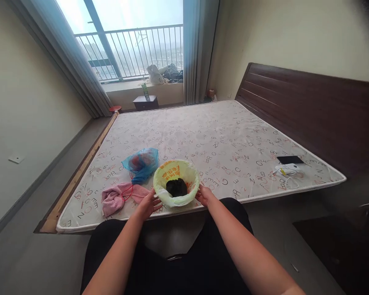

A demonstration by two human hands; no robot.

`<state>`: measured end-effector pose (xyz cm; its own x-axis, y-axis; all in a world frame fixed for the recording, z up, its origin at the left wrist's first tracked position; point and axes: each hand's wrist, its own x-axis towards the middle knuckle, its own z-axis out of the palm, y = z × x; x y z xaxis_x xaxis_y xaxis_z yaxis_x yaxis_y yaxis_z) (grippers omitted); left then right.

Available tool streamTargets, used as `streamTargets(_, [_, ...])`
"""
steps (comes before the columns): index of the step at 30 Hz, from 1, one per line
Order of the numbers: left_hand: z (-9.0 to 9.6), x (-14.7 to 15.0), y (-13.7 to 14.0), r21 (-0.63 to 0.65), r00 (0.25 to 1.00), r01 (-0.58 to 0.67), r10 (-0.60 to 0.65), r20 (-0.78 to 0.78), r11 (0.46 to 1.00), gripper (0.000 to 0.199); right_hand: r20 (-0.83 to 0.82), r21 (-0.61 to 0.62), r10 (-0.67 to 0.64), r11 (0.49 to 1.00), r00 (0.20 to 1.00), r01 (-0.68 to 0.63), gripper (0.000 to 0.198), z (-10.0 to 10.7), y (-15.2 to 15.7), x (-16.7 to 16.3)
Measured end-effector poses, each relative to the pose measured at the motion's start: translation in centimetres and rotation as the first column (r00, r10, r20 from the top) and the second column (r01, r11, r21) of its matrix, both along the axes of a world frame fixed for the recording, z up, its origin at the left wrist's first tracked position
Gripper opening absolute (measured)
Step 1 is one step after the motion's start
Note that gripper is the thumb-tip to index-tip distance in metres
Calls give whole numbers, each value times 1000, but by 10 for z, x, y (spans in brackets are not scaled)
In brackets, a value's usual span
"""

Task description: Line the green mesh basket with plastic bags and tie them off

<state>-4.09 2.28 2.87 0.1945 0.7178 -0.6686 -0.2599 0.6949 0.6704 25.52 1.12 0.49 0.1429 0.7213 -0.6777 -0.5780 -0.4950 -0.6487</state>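
A round bin (189, 198) lined with a pale yellow-green plastic bag is at the mattress's near edge, with orange print on the bag's inside. Something black (176, 187) lies at its bottom. My left hand (148, 205) grips the bin's left side, fingers partly spread against it. On the opposite side, my right hand (204, 196) holds it, its fingertips partly hidden behind the bin. Left of the bin, a pink cloth (115, 198) with a red cord lies crumpled, close to my left hand. Just beyond is a blue plastic bag (143, 162) with reddish things inside.
The lettered mattress (184, 127) rests on a bed frame with a dark wooden headboard (295, 98). At right lie a black phone (290, 159) and a white device with cables (289, 169). A small nightstand (145, 102) stands by the window.
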Motion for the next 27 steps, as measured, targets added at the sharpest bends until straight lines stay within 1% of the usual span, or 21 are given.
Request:
streamTargets(2, [-3, -2, 4, 32, 1000, -11, 11, -18, 999, 21, 62, 54, -42, 998, 997, 38, 39, -2, 1, -1])
streamTargets(3, [-5, -4, 6, 46, 999, -16, 18, -33, 999, 23, 100, 90, -66, 994, 993, 57, 45, -2, 1, -1])
streamTargets(5, [-7, -8, 10, 85, 997, -56, 60, -45, 995, 28, 164, 183, -142, 977, 976, 111, 52, -2, 2, 0])
streamTargets(7, [-5, -13, 14, 145, 991, -132, 134, -4, 981, 28, 156, 273, -264, 938, 952, 216, 53, -1, 3, 4])
streamTargets(8, [-3, -15, 16, 176, 986, -166, 161, 43, 970, 27, 129, 297, -333, 912, 934, 284, 53, 0, 5, 7])
streamTargets(10, [3, -20, 19, 214, 976, -193, 166, 138, 958, 25, 71, 288, -442, 868, 894, 406, 50, 2, 7, 15])
streamTargets(12, [9, -24, 20, 219, 965, -208, 163, 204, 953, 24, 36, 248, -481, 853, 876, 459, 41, 4, 10, 22])
streamTargets(13, [11, -24, 21, 223, 959, -227, 178, 219, 948, 24, 34, 234, -478, 857, 878, 458, 35, 6, 11, 25])
streamTargets(15, [13, -24, 20, 254, 947, -289, 238, 214, 923, 31, 41, 233, -385, 901, 922, 366, 22, 10, 12, 27])
streamTargets(17, [13, -20, 21, 306, 939, -337, 292, 184, 890, 41, 36, 232, -215, 952, 976, 201, 13, 16, 10, 25])
streamTargets(18, [12, -18, 21, 331, 938, -344, 305, 166, 879, 45, 33, 224, -113, 969, 993, 103, 13, 18, 9, 22])
streamTargets(20, [11, -14, 21, 383, 939, -344, 321, 124, 857, 50, 16, 200, 71, 977, 997, -72, 16, 23, 5, 14])
streamTargets(22, [10, -11, 21, 467, 938, -330, 339, 67, 821, 53, -15, 171, 196, 967, 980, -191, 19, 25, 1, 6])
streamTargets(23, [11, -10, 20, 518, 936, -314, 351, 29, 796, 53, -22, 161, 219, 964, 976, -212, 20, 25, -1, 4])
streamTargets(24, [11, -9, 19, 572, 932, -284, 362, -25, 770, 53, -9, 157, 196, 969, 981, -192, 20, 24, -1, 3])
streamTargets(25, [13, -9, 18, 624, 922, -237, 374, -97, 745, 52, 40, 156, 133, 978, 990, -137, 21, 23, -2, 3])
streamTargets(26, [14, -9, 16, 668, 901, -171, 390, -192, 724, 50, 134, 169, 43, 983, 990, -66, 23, 22, -2, 4])
streamTargets(27, [17, -9, 13, 701, 860, -89, 410, -304, 707, 47, 266, 204, -46, 979, 963, -9, 25, 21, -3, 6])
